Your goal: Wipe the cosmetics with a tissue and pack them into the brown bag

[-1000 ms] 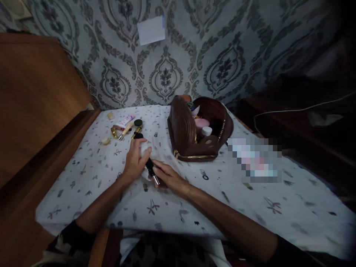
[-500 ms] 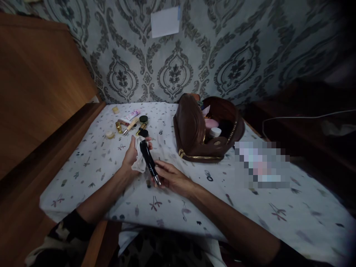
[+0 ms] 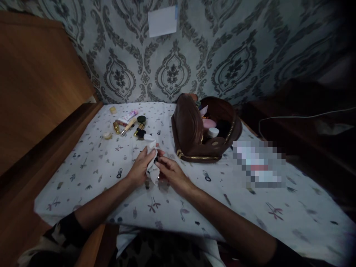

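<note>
My left hand [image 3: 139, 167] is closed on a crumpled white cloth [image 3: 152, 171], its thumb pressing the cloth from above. Wrapped mostly inside the cloth is a glossy black cosmetic tube [image 3: 156, 160], of which only a small dark part shows between my hands. My right hand [image 3: 175, 175] pinches that tube from the right side, fingers bent around it. Both hands are held over the front middle of the patterned white tablecloth [image 3: 111, 196].
An unzipped brown cosmetic bag [image 3: 189, 128] stands at centre right, with a white-lidded jar [image 3: 213, 132] inside. At the back left lie a pink-and-white tube [image 3: 130, 115], a brush [image 3: 128, 127], a dark-lidded jar [image 3: 141, 119] and other small cosmetics. A blurred-out patch covers something at right.
My left hand has moved right and brought the cloth over the black tube, which lay exposed along the cloth before. My right hand keeps its grip. The view has shifted slightly.
</note>
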### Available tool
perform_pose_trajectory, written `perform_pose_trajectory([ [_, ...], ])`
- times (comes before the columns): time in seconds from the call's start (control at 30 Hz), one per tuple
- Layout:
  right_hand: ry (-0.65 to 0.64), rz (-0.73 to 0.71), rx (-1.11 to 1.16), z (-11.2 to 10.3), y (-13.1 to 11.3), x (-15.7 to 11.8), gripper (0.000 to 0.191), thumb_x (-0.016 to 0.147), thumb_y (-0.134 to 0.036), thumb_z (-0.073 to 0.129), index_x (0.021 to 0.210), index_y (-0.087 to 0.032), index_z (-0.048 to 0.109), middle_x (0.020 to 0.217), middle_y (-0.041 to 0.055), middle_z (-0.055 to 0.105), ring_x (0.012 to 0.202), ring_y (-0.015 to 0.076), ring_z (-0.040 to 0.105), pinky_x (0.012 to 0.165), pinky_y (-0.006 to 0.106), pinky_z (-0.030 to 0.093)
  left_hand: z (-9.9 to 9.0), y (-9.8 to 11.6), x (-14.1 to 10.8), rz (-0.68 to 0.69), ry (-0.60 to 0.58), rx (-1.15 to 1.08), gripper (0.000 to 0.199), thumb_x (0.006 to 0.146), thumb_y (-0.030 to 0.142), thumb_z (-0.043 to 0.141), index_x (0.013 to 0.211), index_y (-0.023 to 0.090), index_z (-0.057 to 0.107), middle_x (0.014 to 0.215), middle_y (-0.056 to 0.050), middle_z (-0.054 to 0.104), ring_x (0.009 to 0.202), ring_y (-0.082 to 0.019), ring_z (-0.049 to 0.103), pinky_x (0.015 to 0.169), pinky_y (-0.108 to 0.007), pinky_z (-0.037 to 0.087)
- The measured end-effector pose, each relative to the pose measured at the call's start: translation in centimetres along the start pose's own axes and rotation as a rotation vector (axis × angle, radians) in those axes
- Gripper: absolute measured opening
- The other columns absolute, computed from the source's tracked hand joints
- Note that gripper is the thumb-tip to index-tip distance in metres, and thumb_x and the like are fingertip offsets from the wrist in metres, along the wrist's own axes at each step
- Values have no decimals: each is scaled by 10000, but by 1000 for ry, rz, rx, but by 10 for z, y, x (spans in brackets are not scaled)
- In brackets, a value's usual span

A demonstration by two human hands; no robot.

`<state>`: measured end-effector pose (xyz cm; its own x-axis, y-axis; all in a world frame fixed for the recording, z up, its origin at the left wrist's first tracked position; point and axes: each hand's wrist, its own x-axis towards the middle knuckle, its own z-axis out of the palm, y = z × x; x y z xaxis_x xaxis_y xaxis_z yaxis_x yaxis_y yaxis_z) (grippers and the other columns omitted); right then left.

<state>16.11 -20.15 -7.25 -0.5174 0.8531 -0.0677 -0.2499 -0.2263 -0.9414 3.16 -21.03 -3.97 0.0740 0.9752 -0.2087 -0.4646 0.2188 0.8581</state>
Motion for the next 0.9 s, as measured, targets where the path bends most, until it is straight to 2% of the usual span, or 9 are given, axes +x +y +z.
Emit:
perform_pose_trajectory([
  [0.07, 18, -60, -116, 0, -2, -2, 401, 779, -571, 682, 860, -199, 559, 652, -57, 472, 536, 88, 415, 495, 228, 329, 0, -2, 1, 51, 14, 39, 597, 652, 479, 839, 1119, 207, 587, 989, -38, 712, 662, -156, 675, 513, -248, 551],
  [0.2, 113, -196, -412, 2, -4, -7, 284, 767, -435, 694, 802, -202, 534, 646, -60, 459, 594, 104, 408, 555, 239, 316, 1, -1, 3, 147, 115, 71, 538, 689, 509, 794, 1073, 188, 596, 800, 4, 678, 673, -142, 650, 603, -245, 533],
  [0.3, 145, -191, -561, 5, -6, -11, 257, 739, -352, 713, 856, -212, 533, 636, -75, 477, 591, 109, 428, 566, 237, 321, 1, 3, 5, 177, 149, 118, 494, 735, 590, 726, 989, 178, 625, 683, 26, 622, 570, -112, 581, 530, -218, 485],
  [0.4, 108, -160, -629, 8, -7, -13, 255, 735, -290, 703, 913, -216, 537, 664, -75, 523, 608, 114, 482, 590, 237, 360, -2, 6, 7, 166, 145, 106, 531, 738, 691, 663, 869, 179, 612, 606, 27, 590, 496, -107, 541, 460, -208, 444],
  [0.53, -44, -103, -514, 6, -4, -14, 261, 806, -316, 649, 1014, -217, 526, 778, -20, 646, 695, 145, 609, 640, 260, 438, -7, 10, 10, 96, 133, -14, 590, 760, 773, 562, 807, 185, 585, 539, 24, 569, 453, -113, 528, 434, -208, 441],
  [0.67, -183, 20, -253, 4, 0, -12, 398, 825, -456, 661, 1080, -228, 457, 778, -9, 651, 618, 157, 662, 490, 226, 415, -9, 15, 11, 16, 107, -109, 571, 856, 719, 469, 796, 168, 606, 553, 10, 577, 426, -99, 498, 395, -196, 413],
  [0.8, -142, 4, -152, 3, 1, -9, 444, 787, -468, 722, 1054, -228, 460, 745, -30, 634, 561, 124, 637, 468, 211, 409, -5, 12, 11, 20, 106, -169, 457, 916, 575, 486, 981, 155, 653, 666, -13, 641, 511, -120, 585, 475, -212, 482],
  [0.9, -78, -22, -109, 3, 0, -6, 440, 777, -471, 730, 1024, -223, 462, 705, -46, 608, 535, 118, 625, 456, 210, 406, -3, 3, 9, -15, 112, -170, 365, 887, 470, 598, 1121, 191, 626, 803, -35, 695, 576, -159, 642, 458, -229, 469],
])
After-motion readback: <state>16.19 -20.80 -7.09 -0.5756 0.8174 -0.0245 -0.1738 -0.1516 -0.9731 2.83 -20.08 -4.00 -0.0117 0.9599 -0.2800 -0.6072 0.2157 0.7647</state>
